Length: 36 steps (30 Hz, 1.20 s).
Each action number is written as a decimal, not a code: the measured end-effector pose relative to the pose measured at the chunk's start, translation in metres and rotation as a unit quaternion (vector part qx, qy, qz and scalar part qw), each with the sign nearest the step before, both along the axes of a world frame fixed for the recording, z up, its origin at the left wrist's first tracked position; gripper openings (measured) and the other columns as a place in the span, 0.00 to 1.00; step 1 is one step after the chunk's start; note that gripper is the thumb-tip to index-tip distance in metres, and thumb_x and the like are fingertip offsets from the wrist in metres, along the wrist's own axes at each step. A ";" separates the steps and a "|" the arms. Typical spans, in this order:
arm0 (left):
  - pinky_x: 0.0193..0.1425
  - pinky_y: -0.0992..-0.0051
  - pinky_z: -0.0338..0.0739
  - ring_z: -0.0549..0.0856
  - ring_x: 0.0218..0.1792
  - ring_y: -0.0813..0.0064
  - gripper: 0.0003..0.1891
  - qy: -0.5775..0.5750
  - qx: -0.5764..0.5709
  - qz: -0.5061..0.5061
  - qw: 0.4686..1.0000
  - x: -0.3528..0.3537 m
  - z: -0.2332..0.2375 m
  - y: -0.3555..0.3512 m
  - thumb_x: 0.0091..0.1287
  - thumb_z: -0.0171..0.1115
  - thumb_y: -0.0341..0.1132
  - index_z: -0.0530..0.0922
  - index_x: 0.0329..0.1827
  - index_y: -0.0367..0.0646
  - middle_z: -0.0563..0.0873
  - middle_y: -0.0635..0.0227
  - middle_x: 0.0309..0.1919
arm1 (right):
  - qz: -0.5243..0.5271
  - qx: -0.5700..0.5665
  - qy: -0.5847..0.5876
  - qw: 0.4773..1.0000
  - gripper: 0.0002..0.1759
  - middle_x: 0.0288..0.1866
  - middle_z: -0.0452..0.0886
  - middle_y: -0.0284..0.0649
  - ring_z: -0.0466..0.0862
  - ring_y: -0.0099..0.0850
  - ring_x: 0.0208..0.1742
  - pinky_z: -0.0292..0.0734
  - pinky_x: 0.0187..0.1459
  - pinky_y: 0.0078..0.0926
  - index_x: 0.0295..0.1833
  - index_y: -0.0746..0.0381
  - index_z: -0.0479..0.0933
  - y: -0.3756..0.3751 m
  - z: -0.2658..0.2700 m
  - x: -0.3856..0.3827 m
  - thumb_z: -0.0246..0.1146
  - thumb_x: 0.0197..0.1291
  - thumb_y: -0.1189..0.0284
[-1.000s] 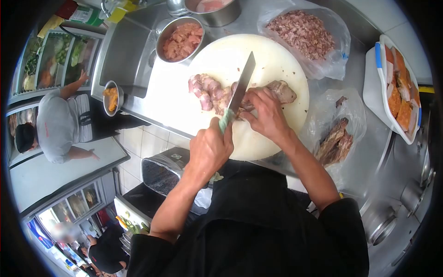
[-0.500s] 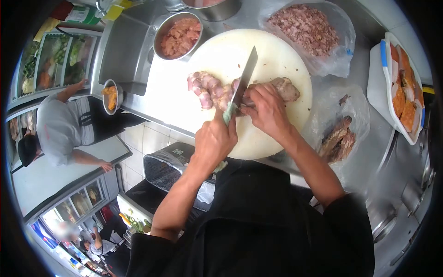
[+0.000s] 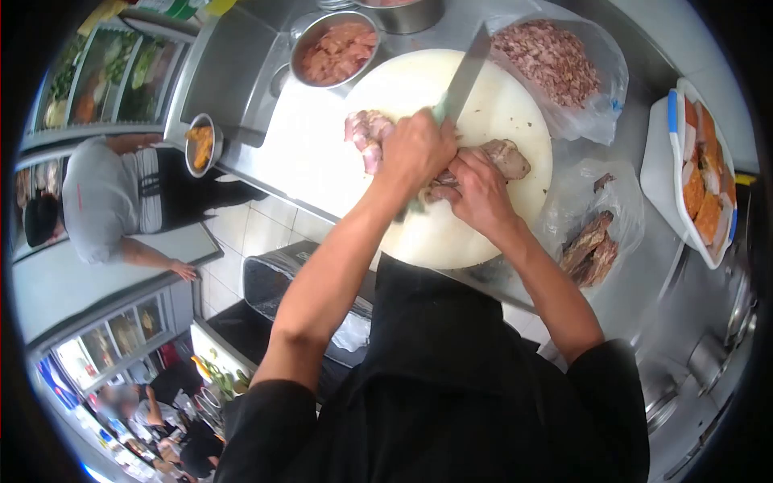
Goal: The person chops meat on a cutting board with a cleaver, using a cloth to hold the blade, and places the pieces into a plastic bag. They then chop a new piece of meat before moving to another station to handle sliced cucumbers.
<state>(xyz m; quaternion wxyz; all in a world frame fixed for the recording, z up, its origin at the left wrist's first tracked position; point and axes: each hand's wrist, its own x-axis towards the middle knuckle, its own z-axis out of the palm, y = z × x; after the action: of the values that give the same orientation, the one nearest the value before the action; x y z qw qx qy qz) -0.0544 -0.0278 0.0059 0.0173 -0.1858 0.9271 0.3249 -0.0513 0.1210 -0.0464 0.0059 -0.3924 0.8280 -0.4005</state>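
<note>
My left hand (image 3: 417, 153) is wrapped round the pale green handle of a large knife (image 3: 469, 74), whose blade slants up and to the right over the white round cutting board (image 3: 451, 233). Beside it, my right hand (image 3: 483, 189) presses with bent fingers on the cooked meat (image 3: 509, 158) on the board. Pinkish cut meat pieces (image 3: 369, 138) lie left of my left hand, partly covered by it. Small crumbs are scattered on the board's right side.
Metal bowls, one with raw meat (image 3: 335, 50), stand above the board. A bag of diced meat (image 3: 547, 63), a bag with darker meat (image 3: 592, 249) and a white tub of browned pieces (image 3: 704, 201) are on the right. Two co-workers (image 3: 105, 197) (image 3: 153, 410) are at left.
My left hand has moved up and right with the knife, off its earlier place over the meat. My right hand stays on the meat. The whole view has shifted slightly.
</note>
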 end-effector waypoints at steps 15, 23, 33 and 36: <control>0.36 0.44 0.78 0.83 0.30 0.31 0.15 -0.085 -0.036 0.009 0.996 0.121 0.051 0.016 0.72 0.61 0.37 0.76 0.35 0.31 0.80 0.34 0.21 | 0.011 0.022 0.042 0.999 0.21 0.48 0.85 0.41 0.82 0.37 0.53 0.71 0.62 0.38 0.44 0.64 0.83 0.009 0.001 -0.007 0.79 0.42 0.71; 0.31 0.45 0.80 0.84 0.25 0.35 0.14 -0.112 -0.063 -0.008 0.992 0.118 0.031 0.015 0.71 0.62 0.37 0.76 0.40 0.31 0.81 0.37 0.19 | 0.013 0.035 0.045 0.998 0.21 0.47 0.86 0.40 0.82 0.36 0.53 0.69 0.65 0.38 0.44 0.64 0.84 0.009 0.008 -0.007 0.79 0.43 0.70; 0.38 0.44 0.80 0.85 0.31 0.34 0.16 -0.145 -0.040 0.005 0.989 0.124 0.020 0.020 0.71 0.61 0.38 0.79 0.48 0.30 0.83 0.36 0.24 | 0.020 0.059 0.015 0.998 0.19 0.47 0.85 0.39 0.82 0.35 0.52 0.65 0.68 0.42 0.44 0.62 0.83 0.011 0.009 -0.009 0.77 0.44 0.71; 0.41 0.46 0.81 0.86 0.34 0.36 0.15 -0.021 -0.022 0.031 0.999 0.068 -0.004 0.023 0.71 0.61 0.37 0.81 0.46 0.28 0.85 0.36 0.27 | 0.006 0.039 0.040 0.998 0.19 0.44 0.84 0.40 0.82 0.37 0.51 0.65 0.68 0.42 0.44 0.62 0.82 0.007 0.002 -0.005 0.75 0.44 0.73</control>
<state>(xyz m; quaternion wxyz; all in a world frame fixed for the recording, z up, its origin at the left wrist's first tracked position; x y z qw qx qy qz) 0.0133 -0.0049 0.0021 0.0231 -0.2215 0.9272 0.3012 -0.0566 0.1280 -0.0448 -0.0093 -0.4126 0.8402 -0.3517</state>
